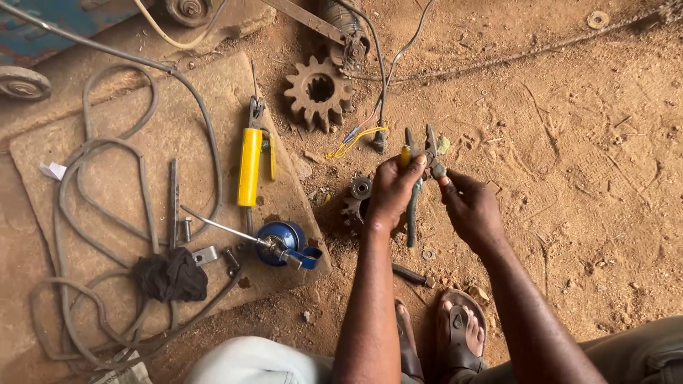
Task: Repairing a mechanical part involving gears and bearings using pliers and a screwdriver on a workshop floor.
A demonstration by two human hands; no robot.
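A flat board (142, 142) lies on the dirt floor (583, 178) at the left, with a grey hose (85, 163) looping over it. On the board sit a yellow-handled tool (250, 165), a blue oil can (282, 242) with a long thin spout, a black rag (171, 276), a metal bar (173, 199) and a few bolts (232, 259). A large rusty gear (319, 91) rests on the dirt above the board's right corner, with yellow wires (354, 141) just beside it. A smaller gear (358, 198) lies on the ground under the hands. The left hand (391, 193) is clenched around the handles of a pair of pliers (415, 178), held upright above the small gear, the handles hanging down past the wrist. The right hand (471, 210) is partly curled, its thumb and forefinger pinching a small round part (438, 171) right at the plier jaws; what the part is cannot be told. Two sandalled feet (441, 338) show at the bottom, with a small bolt (413, 275) on the dirt near them. A white scrap of paper (53, 171) lies at the board's left edge. No labels or signs show.
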